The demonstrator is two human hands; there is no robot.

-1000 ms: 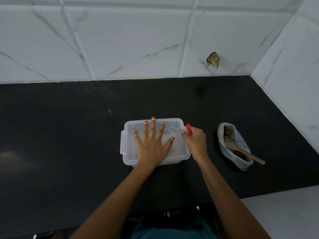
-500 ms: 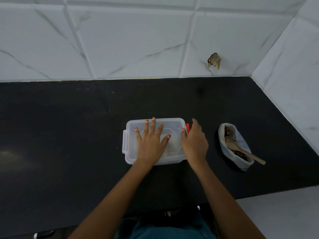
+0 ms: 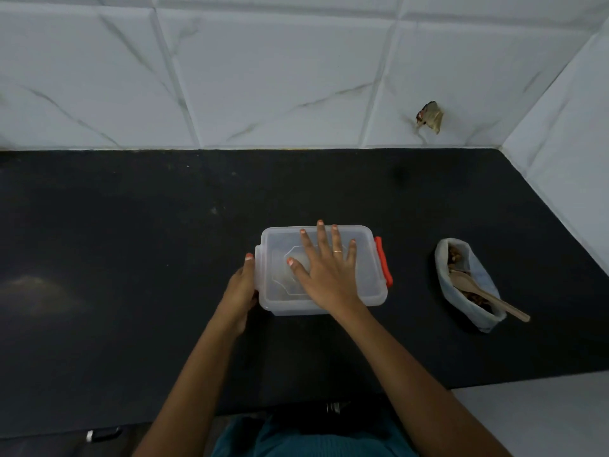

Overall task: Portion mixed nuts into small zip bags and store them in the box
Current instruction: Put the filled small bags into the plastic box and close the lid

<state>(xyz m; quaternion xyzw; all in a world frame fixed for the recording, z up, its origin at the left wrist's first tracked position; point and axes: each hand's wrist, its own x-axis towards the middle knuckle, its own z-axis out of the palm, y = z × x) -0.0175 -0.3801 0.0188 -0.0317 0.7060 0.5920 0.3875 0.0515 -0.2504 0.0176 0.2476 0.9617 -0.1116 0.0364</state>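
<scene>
Where the white tiled wall (image 3: 263, 77) ends, the black desk (image 3: 131, 258) begins, carrying a clear plastic box (image 3: 296, 308) near its middle, with its lid (image 3: 280, 258) on. The right hand (image 3: 326, 275) lies flat on the lid, fingers straight and spread. The left hand (image 3: 239, 291) holds the box's left end, thumb upright against it, fingers curled low. Well apart to the right lies an open bag of nuts (image 3: 478, 272) with a wooden spoon (image 3: 491, 298) in it. An orange latch (image 3: 383, 262) sits on the box's right end.

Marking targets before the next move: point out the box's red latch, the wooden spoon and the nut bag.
red latch (image 3: 383, 262), head view, middle of the clip.
wooden spoon (image 3: 491, 298), head view, on the handle.
nut bag (image 3: 479, 275), head view, right wall.
</scene>
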